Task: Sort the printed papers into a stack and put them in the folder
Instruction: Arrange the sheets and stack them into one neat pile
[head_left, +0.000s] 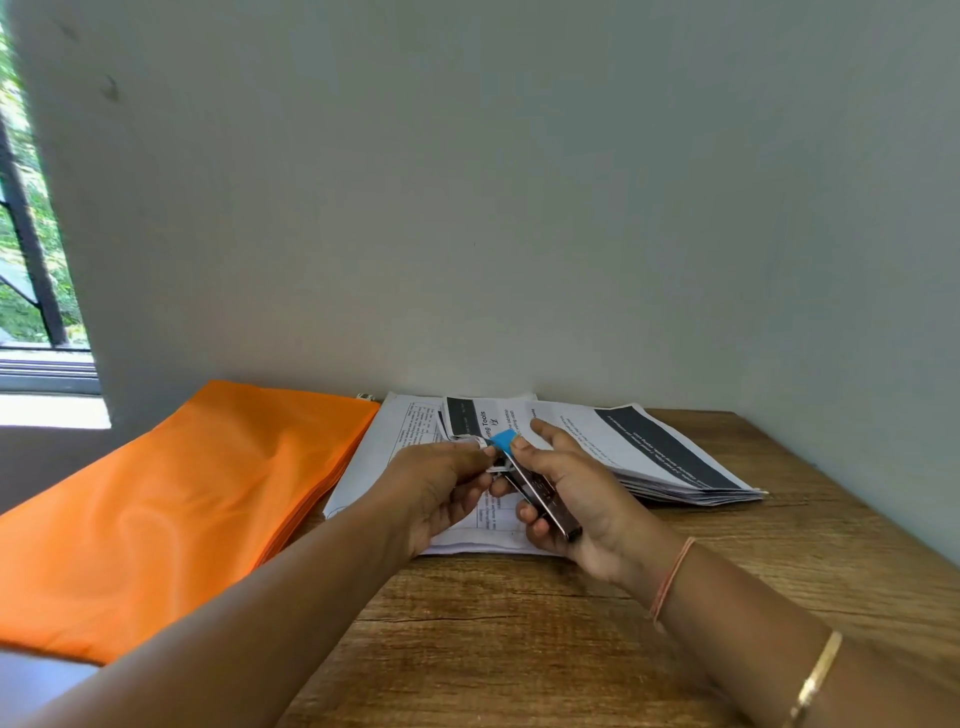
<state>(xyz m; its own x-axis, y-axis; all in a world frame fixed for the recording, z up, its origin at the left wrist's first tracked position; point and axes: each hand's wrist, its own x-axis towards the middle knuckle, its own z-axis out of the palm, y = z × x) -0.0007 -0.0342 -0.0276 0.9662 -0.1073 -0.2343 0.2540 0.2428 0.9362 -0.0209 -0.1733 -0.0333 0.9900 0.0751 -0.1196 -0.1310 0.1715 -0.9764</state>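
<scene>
An orange folder (171, 499) lies flat at the left of the wooden table (519, 623). Printed papers are spread along the wall: a sheet with a table (384, 447) at the left and a thick stack with dark banners (660, 457) at the right. My right hand (571, 493) grips a metal stapler (535, 493) with a blue tip, angled up over the papers. Just left of it, my left hand (441, 483) pinches the corner of a small set of sheets (483, 421) at the stapler's mouth.
A plain grey wall (519, 208) rises right behind the papers. A window (31, 234) with dark bars is at the far left. Bare tabletop lies in front of the papers, between my forearms.
</scene>
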